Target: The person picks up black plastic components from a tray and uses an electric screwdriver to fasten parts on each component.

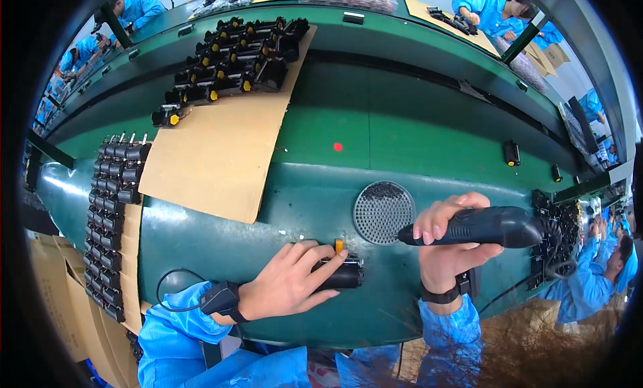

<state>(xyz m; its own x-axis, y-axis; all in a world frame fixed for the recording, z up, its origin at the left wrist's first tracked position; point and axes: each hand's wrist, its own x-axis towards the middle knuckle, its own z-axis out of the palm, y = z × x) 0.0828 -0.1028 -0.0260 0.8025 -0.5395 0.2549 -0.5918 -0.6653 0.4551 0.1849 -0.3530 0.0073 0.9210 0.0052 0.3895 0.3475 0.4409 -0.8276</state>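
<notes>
My left hand (288, 281) lies over a small black cylindrical part (343, 275) on the green table, its fingers on the part's left and upper side. An orange-yellow tab (339, 245) sticks up from the far side of that part, beside my index fingertip. My right hand (447, 251) is wrapped round a black electric screwdriver (495, 227), which is held level with its tip pointing left. That tip is by the right edge of a round grey tray (382, 228) dotted with small holes. Tiny dark screws (385, 190) are heaped at the tray's far side.
Rows of black assemblies with yellow knobs (234, 56) stand on a cardboard sheet (207, 164) at the far left. More black parts (107, 230) line the left edge. Others (552, 234) lie at right near the coiled cord. Co-workers in blue sit across the bench and at right.
</notes>
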